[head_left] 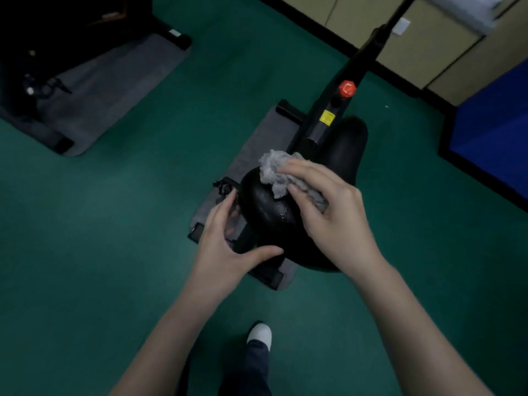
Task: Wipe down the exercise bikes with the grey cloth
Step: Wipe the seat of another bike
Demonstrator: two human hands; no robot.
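A black exercise bike stands in the middle of the view, seen from above. Its black saddle (268,207) is wet and shiny in spots. My right hand (328,212) presses a crumpled grey cloth (274,172) onto the top of the saddle. My left hand (225,241) grips the saddle's left rear edge, thumb on top and fingers underneath. The bike's frame (325,121) runs away to the upper right, with a red knob (347,88) and a yellow sticker on it.
The bike rests on a grey mat (257,144) on green floor. A second black bike (31,67) on its own grey mat is at the upper left. Beige cabinets (428,52) and a blue panel (491,121) line the right side. My foot (259,334) is below.
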